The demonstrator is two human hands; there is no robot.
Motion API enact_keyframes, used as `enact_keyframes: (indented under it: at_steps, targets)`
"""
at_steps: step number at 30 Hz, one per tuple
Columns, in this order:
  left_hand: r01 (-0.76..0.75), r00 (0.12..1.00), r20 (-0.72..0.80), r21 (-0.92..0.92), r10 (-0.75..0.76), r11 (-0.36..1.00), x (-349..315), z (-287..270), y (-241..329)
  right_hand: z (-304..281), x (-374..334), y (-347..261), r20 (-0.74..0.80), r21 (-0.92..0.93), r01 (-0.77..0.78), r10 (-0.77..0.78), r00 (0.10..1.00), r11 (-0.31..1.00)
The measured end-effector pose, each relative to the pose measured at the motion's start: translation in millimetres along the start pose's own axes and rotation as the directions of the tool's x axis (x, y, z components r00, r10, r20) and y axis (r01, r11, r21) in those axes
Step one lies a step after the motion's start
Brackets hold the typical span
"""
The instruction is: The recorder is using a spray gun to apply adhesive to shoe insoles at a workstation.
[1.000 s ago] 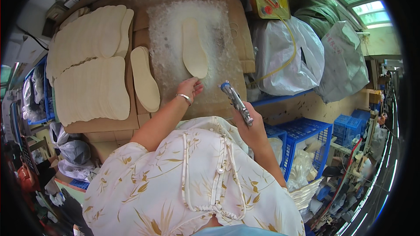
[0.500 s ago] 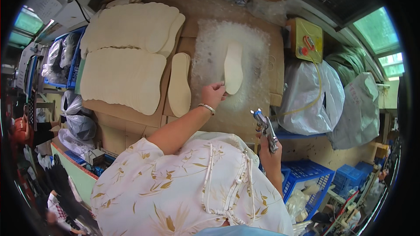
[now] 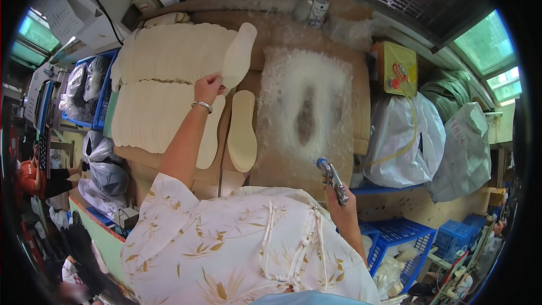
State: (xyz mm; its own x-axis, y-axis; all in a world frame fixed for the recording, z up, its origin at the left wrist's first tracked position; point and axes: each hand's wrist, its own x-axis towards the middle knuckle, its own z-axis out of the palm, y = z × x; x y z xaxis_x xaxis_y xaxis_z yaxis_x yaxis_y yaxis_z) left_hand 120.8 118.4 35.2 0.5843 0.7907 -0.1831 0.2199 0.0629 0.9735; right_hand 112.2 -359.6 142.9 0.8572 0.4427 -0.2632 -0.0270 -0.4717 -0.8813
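My left hand pinches the heel end of a cream shoe insole, raised at the right end of the overlapping insoles. Those insoles lie in two long rows across the left of the cardboard-covered table. A small stack of insoles sits by itself just right of the rows. Low at the right, my right hand is closed round a metal spray gun with a blue part near its nozzle. Beyond the gun, a whitened patch of cardboard bears a darker insole-shaped mark.
At the right stand a yellow can with a hose and a white plastic bag. A bottle is at the back. Blue crates lie below right; another blue crate holds bags at left. People are visible lower left.
The insole has left the whitened patch; my left hand has carried it leftward to the rows, uncovering the dark mark. My right hand still holds the spray gun, slightly shifted.
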Motion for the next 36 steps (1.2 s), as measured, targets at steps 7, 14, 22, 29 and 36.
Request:
enact_keyframes:
  at_steps: [7, 14, 22, 29, 36]
  targets:
    - [0.28, 0.955, -0.134, 0.098, -0.266, 0.955, 43.9, -38.0, -44.0, 10.4, -4.9, -9.5, 0.008, -0.06, -0.037, 0.037, 0.999, 0.998]
    - [0.078, 0.944, -0.329, 0.26, 0.013, 0.962, 2.7, -39.6, -55.9, 13.6, 0.3, -3.9, -0.017, 0.012, -0.046, 0.046, 0.999, 0.999]
    - [-0.022, 1.0, 0.014, 0.694, 0.017, 0.719, -145.2, 10.3, -88.0, 14.4, 5.2, -2.8, 0.017, -0.009, -0.024, 0.024, 1.0, 1.0]
    - [0.049, 0.992, -0.108, 0.805, 0.064, 0.591, -174.1, 28.9, -105.0, 8.7, 8.6, 0.4, 0.087, -0.053, 0.037, -0.032, 0.996, 0.998]
    - [-0.215, 0.94, -0.086, 0.602, 0.33, 0.769, -183.5, 41.3, -91.3, -8.2, 6.4, 14.6, 0.082, -0.039, -0.022, 0.026, 0.996, 0.999]
